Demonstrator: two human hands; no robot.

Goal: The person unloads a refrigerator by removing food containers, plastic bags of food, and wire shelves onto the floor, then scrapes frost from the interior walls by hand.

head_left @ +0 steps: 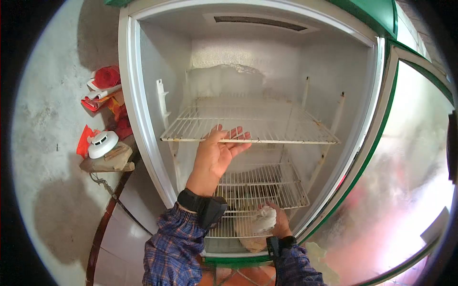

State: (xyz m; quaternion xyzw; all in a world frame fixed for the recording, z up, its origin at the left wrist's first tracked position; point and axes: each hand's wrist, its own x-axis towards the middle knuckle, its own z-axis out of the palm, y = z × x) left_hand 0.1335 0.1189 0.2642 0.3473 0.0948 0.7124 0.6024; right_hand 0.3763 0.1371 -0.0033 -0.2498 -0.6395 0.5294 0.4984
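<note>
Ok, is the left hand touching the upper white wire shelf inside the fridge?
Touching. The head view shows the left hand under the upper white wire shelf, its fingers against the wires at the front rail.

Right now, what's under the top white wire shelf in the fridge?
A bare left hand, lower white wire shelves, and a bare right hand holding crumpled white material. The left arm hides whatever is behind it.

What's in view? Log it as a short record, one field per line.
setting: open white-lined cabinet
left hand: palm up, at the front edge of the upper wire shelf
right hand: low down, on a crumpled white cloth-like item
below upper shelf: more wire racks
outside, left: round white device on a ledge
</note>
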